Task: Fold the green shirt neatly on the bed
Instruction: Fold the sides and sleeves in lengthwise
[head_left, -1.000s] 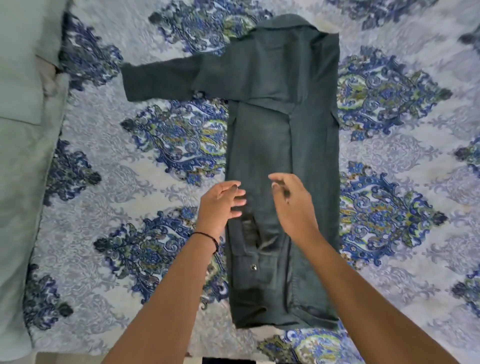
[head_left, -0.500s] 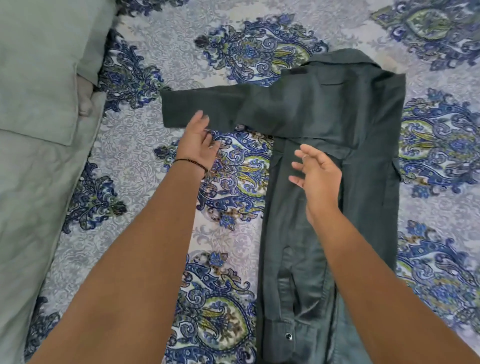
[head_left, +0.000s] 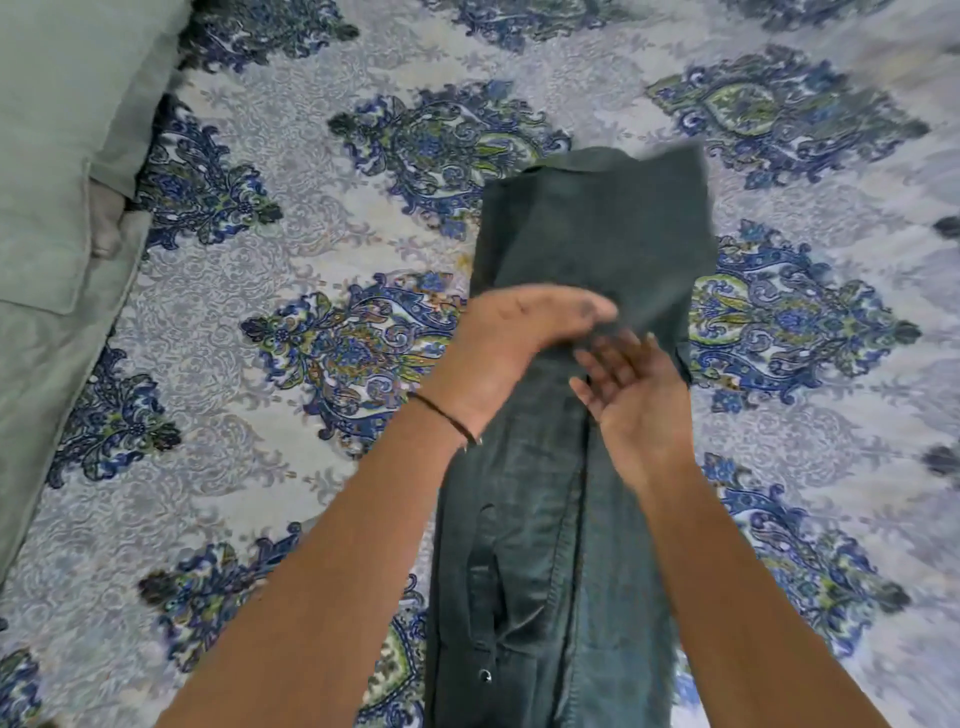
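I see the sleeve now folded in; green shirt (head_left: 597, 249) forms a narrow strip; left hand (head_left: 519, 338) presses flat, right hand (head_left: 634, 395) open beside.

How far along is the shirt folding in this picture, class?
Done: the green shirt lies as a long narrow strip on the bed, with no sleeve sticking out. In hand: the left hand lies across its middle, the right hand open beside it. Left: folding the strip's length into a compact stack.

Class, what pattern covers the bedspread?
Blue-green paisley medallions on pale grey bedspread, head view.
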